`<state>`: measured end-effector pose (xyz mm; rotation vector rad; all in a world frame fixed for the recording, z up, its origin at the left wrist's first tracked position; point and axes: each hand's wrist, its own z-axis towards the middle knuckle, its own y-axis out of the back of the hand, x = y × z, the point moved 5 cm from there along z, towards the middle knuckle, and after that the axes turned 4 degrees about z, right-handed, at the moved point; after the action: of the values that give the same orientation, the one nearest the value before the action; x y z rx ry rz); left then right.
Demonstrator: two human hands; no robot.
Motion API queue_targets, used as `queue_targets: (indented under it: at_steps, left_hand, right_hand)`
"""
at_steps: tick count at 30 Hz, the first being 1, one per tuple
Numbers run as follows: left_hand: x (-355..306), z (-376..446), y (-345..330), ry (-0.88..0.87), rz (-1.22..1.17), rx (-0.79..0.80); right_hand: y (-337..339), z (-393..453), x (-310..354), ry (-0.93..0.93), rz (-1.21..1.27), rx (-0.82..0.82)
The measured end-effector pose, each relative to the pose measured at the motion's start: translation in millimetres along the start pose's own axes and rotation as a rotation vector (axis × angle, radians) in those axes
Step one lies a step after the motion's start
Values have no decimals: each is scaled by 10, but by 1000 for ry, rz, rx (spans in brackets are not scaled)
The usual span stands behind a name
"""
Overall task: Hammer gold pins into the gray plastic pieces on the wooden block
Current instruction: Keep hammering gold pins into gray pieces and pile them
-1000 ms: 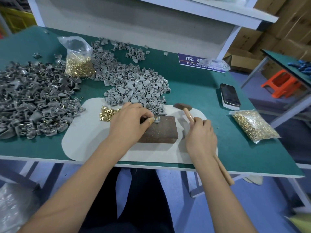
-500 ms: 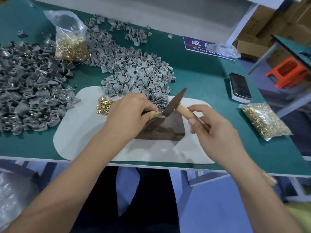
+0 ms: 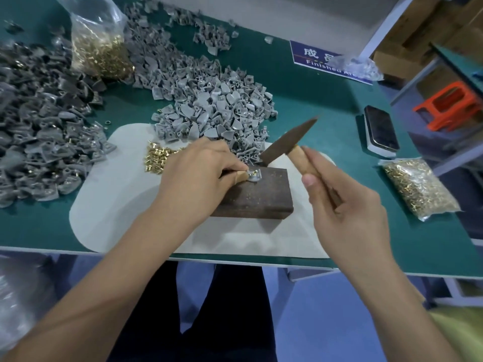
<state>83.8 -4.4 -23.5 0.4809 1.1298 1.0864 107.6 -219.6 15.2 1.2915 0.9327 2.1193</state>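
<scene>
Gray plastic piece [image 3: 254, 174], with what looks like a gold pin seated in it, lies on the near-left top of the dark wooden block [image 3: 257, 194], pinched flat by the left hand [image 3: 201, 176]. It sits left of and below the right hand [image 3: 345, 205], which is wrapped round the wooden-handled hammer [image 3: 300, 152]. The blurred hammer head angles up to the right, poised just above the piece.

The left hand [image 3: 198, 173] pins a gray plastic piece [image 3: 254, 175] on the wooden block's [image 3: 257, 198] far corner — the right hand [image 3: 345, 205] grips the hammer [image 3: 290, 142], its blurred head raised above the block.
</scene>
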Motion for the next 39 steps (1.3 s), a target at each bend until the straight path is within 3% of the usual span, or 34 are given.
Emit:
queue_targets:
  at_steps: [6,11,15,19,24,28,33,39]
  left_hand:
    - [-1,-8,16,-10,-12,-1]
    - [0,0,12,-5,-3,-5]
    - [16,-2,5,5,-4,6]
    - [5,1,6,-2,0,9]
    - [11,7,0,-8,3,29]
    - [9,10,6,-8,2,18]
    - [13,7,-9,-5,-2,20]
    - [0,-17,26,-4,-9,36]
  right_hand:
    - [-112,23,-20,15,-177,118]
    - [95,72,5,23,-85,-50]
    - [-69,30,18,38,-199,114]
    - [53,31,-48,-14,-65,-26]
    - [-55,7,-10,20,-211,129]
    - [72,16,-39,-38,-50,-62]
    - [-84,-41,-5,27,-205,117]
    - [94,10,-115,-111,-115,-71]
